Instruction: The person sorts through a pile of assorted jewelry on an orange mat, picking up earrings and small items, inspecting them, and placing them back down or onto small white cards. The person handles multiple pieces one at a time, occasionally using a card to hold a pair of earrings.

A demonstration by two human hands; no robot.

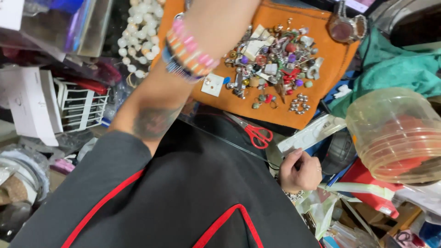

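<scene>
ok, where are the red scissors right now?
In the head view, the red scissors lie centre-right, just below the orange cloth and above the right hand.

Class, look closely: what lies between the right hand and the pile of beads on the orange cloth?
Red-handled scissors lie between the right hand and the pile of beads, in the head view.

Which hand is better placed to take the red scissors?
Right, probably. The right hand lies curled near the scissors; the left arm reaches past the orange cloth, its hand out of view.
</scene>
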